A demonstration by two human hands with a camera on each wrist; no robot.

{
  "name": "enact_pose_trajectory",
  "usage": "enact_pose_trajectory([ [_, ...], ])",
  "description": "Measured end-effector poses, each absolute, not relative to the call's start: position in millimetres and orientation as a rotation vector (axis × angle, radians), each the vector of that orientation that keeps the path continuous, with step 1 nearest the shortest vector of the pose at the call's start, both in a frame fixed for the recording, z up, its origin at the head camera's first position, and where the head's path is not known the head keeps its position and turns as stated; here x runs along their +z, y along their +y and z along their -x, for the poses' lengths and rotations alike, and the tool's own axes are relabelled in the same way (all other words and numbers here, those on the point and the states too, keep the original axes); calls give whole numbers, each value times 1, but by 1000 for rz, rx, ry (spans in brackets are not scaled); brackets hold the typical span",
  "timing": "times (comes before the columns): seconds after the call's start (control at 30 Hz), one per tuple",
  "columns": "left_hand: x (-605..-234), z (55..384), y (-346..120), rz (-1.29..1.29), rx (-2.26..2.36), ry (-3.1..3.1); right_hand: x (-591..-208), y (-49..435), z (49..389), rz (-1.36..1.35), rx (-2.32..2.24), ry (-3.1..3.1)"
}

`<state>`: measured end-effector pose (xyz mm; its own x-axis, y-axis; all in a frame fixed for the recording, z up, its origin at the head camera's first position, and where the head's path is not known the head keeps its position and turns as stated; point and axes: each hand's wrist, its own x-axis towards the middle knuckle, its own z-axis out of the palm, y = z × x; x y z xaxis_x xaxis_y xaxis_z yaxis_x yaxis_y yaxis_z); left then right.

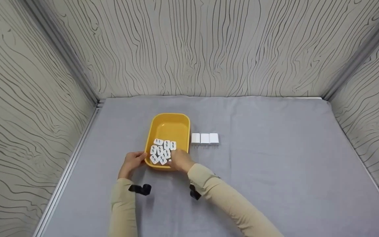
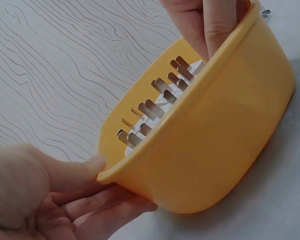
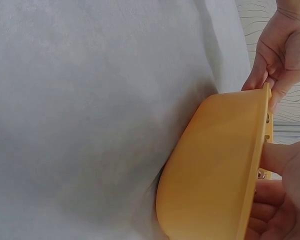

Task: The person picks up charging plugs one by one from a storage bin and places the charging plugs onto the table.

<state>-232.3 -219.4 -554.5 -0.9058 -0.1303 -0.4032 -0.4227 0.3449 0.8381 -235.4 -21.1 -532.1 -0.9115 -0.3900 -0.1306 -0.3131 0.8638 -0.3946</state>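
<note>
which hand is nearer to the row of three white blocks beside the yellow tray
Right. The right hand is in the yellow tray, to the near left of the white blocks; the left hand grips the tray's left rim, farther off.

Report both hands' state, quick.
Left hand: closed, holding the bin.
Right hand: in the bin beside the plugs; grip hidden, so open or closed cannot be told.

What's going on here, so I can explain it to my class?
A person's left hand pinches the rim of a yellow tray by its near left corner. Their right hand reaches inside, at white pronged plugs; whether it grips one is hidden. Three more white pronged pieces sit in a row on the grey cloth, right of the tray.
</note>
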Motion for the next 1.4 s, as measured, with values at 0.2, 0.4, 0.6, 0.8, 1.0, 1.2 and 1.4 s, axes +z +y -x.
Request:
enact_pose_trajectory([
  [0.2,-555,233,-218,510,1601,2335,-532,-19,235,578,-565,2845],
  [0.4,-554,231,-217,492,1596,2349,-533,-18,234,613,-589,2847],
  [0.6,-554,231,-216,493,1589,2363,-528,-17,233,647,-619,2811],
  [0.8,-554,232,-217,489,1587,2366,-520,-16,230,694,-627,2790],
  [1.0,-553,230,-219,482,1601,2358,-514,-13,226,713,-702,2791],
  [1.2,-553,230,-218,486,1600,2358,-513,-6,222,755,-765,2796],
  [1.4,-554,231,-218,490,1596,2358,-514,-1,219,822,-803,2830],
])
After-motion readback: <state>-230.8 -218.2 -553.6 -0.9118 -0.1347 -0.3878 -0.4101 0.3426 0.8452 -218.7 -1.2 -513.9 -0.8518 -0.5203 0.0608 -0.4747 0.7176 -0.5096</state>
